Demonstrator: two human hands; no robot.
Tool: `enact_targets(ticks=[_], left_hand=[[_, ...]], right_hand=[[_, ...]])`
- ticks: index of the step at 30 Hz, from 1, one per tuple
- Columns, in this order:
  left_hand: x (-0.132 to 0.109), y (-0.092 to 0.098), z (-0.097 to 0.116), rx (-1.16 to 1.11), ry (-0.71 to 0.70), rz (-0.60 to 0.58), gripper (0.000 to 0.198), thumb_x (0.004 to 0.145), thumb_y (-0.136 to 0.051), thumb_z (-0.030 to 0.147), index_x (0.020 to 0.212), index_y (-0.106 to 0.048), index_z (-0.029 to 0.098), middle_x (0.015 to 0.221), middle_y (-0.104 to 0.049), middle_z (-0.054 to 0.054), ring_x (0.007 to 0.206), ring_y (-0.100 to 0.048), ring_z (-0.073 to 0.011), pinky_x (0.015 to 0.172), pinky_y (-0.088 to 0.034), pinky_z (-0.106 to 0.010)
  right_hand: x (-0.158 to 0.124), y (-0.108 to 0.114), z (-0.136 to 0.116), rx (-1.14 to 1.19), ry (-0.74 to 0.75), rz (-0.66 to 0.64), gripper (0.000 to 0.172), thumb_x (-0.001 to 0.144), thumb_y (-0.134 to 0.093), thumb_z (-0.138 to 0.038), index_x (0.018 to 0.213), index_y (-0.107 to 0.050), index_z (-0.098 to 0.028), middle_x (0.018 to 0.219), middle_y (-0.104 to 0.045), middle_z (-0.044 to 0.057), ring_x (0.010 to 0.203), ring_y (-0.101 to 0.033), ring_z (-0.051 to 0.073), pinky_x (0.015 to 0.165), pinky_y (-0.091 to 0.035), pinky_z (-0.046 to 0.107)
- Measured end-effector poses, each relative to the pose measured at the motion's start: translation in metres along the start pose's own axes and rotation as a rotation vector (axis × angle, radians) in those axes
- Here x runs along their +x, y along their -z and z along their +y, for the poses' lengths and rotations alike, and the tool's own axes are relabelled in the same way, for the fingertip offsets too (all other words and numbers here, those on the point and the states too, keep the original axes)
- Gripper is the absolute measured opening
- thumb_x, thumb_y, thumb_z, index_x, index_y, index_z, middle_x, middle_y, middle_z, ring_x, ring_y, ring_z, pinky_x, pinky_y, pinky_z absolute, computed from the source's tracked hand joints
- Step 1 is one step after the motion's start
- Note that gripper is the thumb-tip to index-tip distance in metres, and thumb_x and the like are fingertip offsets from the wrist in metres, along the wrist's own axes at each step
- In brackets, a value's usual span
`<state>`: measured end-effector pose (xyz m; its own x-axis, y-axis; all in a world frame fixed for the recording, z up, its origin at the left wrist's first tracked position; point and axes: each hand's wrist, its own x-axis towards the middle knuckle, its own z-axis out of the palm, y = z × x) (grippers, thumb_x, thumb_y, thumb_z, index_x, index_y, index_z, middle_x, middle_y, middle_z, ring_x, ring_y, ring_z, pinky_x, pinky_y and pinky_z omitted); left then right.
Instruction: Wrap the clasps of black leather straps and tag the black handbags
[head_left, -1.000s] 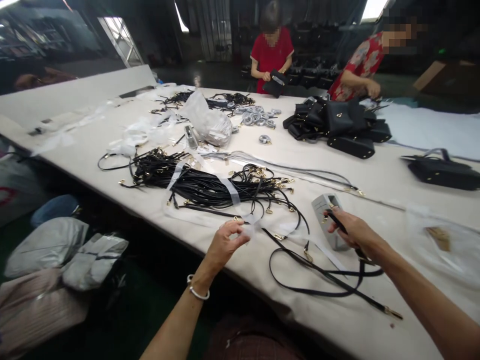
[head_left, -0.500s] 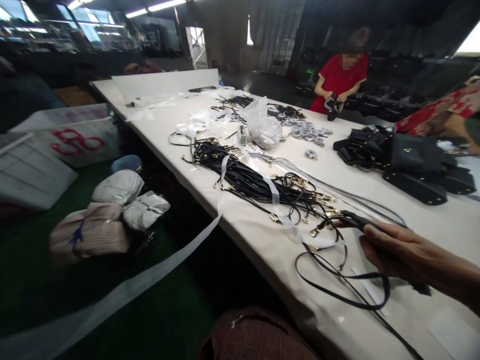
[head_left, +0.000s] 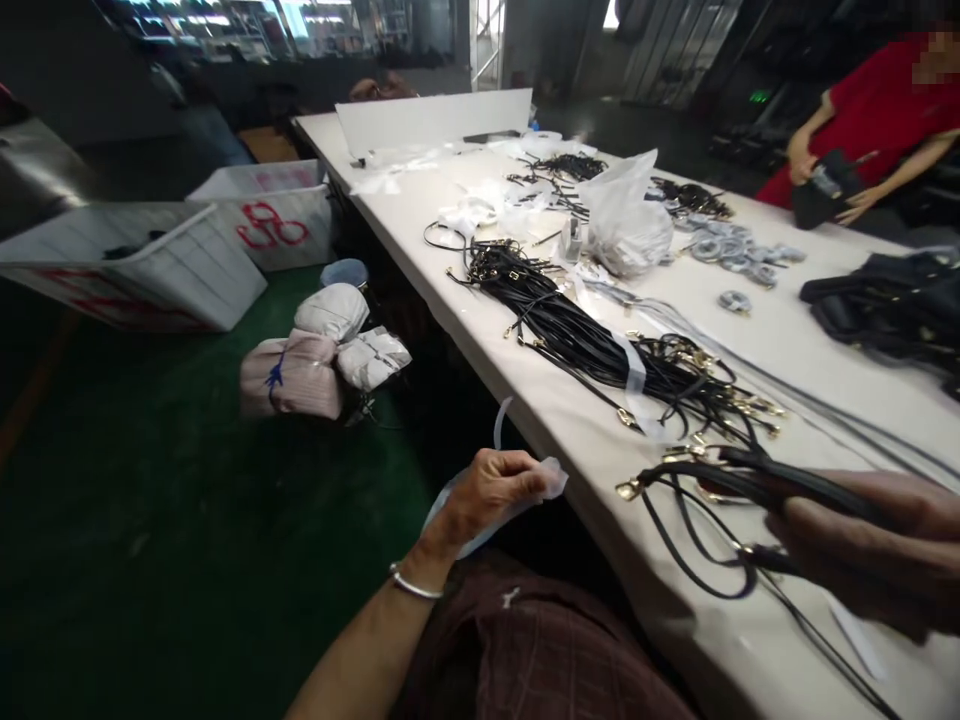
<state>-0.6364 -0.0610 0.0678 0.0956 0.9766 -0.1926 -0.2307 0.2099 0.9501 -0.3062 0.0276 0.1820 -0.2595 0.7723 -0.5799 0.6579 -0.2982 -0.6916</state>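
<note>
My left hand is closed on a translucent plastic strip, just off the table's near edge; part of the strip hangs behind the wrist. At the right, my right hand grips black straps with gold clasps, held above the tabletop. A loop of thin black strap dangles below that hand. Just beyond lies a long bundle of black straps with gold hardware, and another translucent strip lies across it.
The long pale table also carries a plastic bag, grey coils and black bags. On the green floor stand white bins and wrapped bundles. A person in red handles a black bag across the table.
My left hand has come into view holding the strip, which no longer stretches across the lower left. My right hand still holds straps. The view has turned left.
</note>
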Motion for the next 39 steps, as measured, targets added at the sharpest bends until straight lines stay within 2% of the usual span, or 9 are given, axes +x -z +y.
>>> enact_targets(ticks=[3,7,12,15,20,25,30,34,39], left_hand=[[0.012,-0.009,-0.024,-0.185,0.016,-0.069,0.036,0.074,-0.08,0.044,0.083,-0.073,0.01,0.073,-0.071,-0.008,0.068,-0.064,-0.0158,0.067,-0.049,-0.026],[0.019,-0.02,-0.048,-0.39,0.052,-0.078,0.041,0.061,-0.09,0.04,0.081,-0.065,0.013,0.066,-0.071,-0.005,0.057,-0.064,-0.0162,0.061,-0.051,-0.028],[0.029,-0.036,-0.063,-0.329,0.052,-0.09,0.032,0.068,-0.085,0.04,0.074,-0.074,0.01,0.079,-0.075,-0.011,0.076,-0.069,-0.0217,0.077,-0.051,-0.031],[0.034,-0.044,-0.065,-0.277,0.028,-0.116,0.035,0.07,-0.083,0.044,0.08,-0.079,0.011,0.087,-0.076,-0.012,0.084,-0.068,-0.0242,0.079,-0.049,-0.031],[0.037,-0.053,-0.067,-0.312,0.023,-0.208,0.045,0.069,-0.081,0.054,0.083,-0.08,0.011,0.088,-0.075,-0.013,0.082,-0.065,-0.0232,0.077,-0.048,-0.03],[0.039,-0.06,-0.07,-0.291,0.083,-0.182,0.053,0.062,-0.081,0.063,0.074,-0.079,0.011,0.085,-0.073,-0.013,0.077,-0.061,-0.0206,0.07,-0.045,-0.028],[0.041,-0.063,-0.072,-0.304,0.059,-0.213,0.051,0.065,-0.082,0.058,0.083,-0.08,0.01,0.086,-0.071,-0.012,0.077,-0.06,-0.0189,0.071,-0.043,-0.027],[0.039,-0.063,-0.075,-0.3,0.034,-0.189,0.047,0.068,-0.081,0.055,0.085,-0.08,0.011,0.086,-0.07,-0.011,0.074,-0.059,-0.0169,0.068,-0.043,-0.026],[0.033,-0.061,-0.061,-0.198,-0.012,-0.123,0.038,0.071,-0.082,0.046,0.092,-0.081,0.015,0.089,-0.072,-0.01,0.079,-0.063,-0.0182,0.073,-0.048,-0.026]], right_hand=[[-0.013,-0.009,-0.006,-0.059,-0.073,-0.117,0.047,0.07,-0.066,-0.073,0.065,-0.066,-0.026,0.049,-0.052,0.005,0.043,-0.037,0.014,0.041,-0.037,0.028],[-0.017,-0.009,-0.008,-0.042,-0.021,-0.177,0.048,0.072,-0.063,-0.072,0.061,-0.063,-0.025,0.048,-0.054,0.006,0.043,-0.034,0.014,0.041,-0.034,0.027],[-0.017,-0.004,-0.011,-0.031,-0.002,-0.27,0.055,0.074,-0.06,-0.075,0.06,-0.063,-0.022,0.05,-0.055,0.005,0.043,-0.034,0.012,0.042,-0.027,0.025],[-0.016,-0.003,-0.012,-0.01,-0.014,-0.308,0.055,0.072,-0.061,-0.076,0.064,-0.064,-0.022,0.05,-0.054,0.003,0.043,-0.033,0.011,0.042,-0.024,0.024],[-0.016,-0.006,-0.019,0.0,-0.044,-0.384,0.059,0.072,-0.06,-0.078,0.069,-0.065,-0.02,0.052,-0.052,0.001,0.045,-0.031,0.01,0.042,-0.022,0.023],[-0.013,-0.01,-0.022,0.071,0.015,-0.507,0.053,0.077,-0.06,-0.073,0.075,-0.065,-0.02,0.055,-0.049,-0.002,0.048,-0.035,0.01,0.043,-0.025,0.021],[-0.011,-0.013,-0.012,0.121,0.029,-0.579,0.047,0.081,-0.061,-0.067,0.075,-0.061,-0.021,0.056,-0.051,-0.002,0.047,-0.033,0.009,0.042,-0.023,0.021],[-0.013,-0.016,-0.009,0.109,0.021,-0.535,0.05,0.081,-0.06,-0.068,0.07,-0.056,-0.02,0.056,-0.051,-0.002,0.046,-0.032,0.008,0.041,-0.021,0.021],[-0.012,-0.013,-0.005,0.005,-0.027,-0.572,0.055,0.082,-0.055,-0.073,0.075,-0.056,-0.018,0.057,-0.051,-0.002,0.048,-0.035,0.008,0.042,-0.024,0.019]])
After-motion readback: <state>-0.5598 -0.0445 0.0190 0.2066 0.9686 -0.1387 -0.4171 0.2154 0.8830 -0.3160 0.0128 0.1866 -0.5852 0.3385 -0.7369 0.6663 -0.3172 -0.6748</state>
